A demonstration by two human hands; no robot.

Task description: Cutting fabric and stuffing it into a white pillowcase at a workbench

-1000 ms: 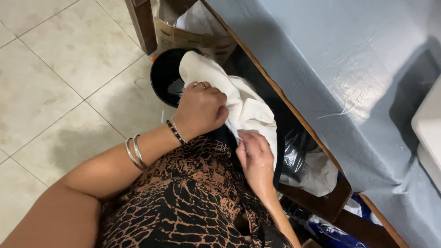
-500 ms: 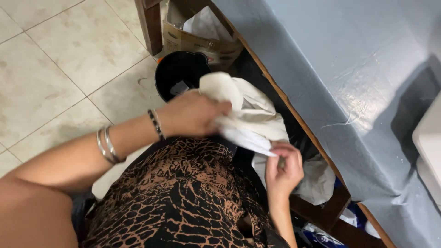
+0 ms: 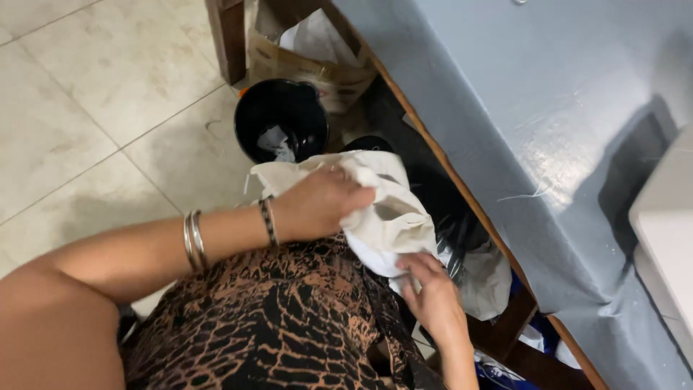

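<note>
A crumpled piece of white cloth (image 3: 390,217) lies over my lap, which is covered by a brown and black patterned garment (image 3: 274,318). My left hand (image 3: 317,202), with bracelets on the wrist, grips the cloth's upper part from above. My right hand (image 3: 432,292) holds the lower edge of the same cloth with the fingers curled under it. Both hands are beside the edge of a table with a blue-grey cover (image 3: 534,108).
A black bucket (image 3: 280,126) stands on the tiled floor (image 3: 86,108) ahead of my knees. A cardboard box (image 3: 310,68) and black and white bags (image 3: 476,267) sit under the table. A wooden table leg (image 3: 227,40) stands by the box. A white object (image 3: 668,231) rests on the table at right.
My left hand has shifted right over the cloth and bunched it. My right hand has dropped lower along the cloth's bottom edge.
</note>
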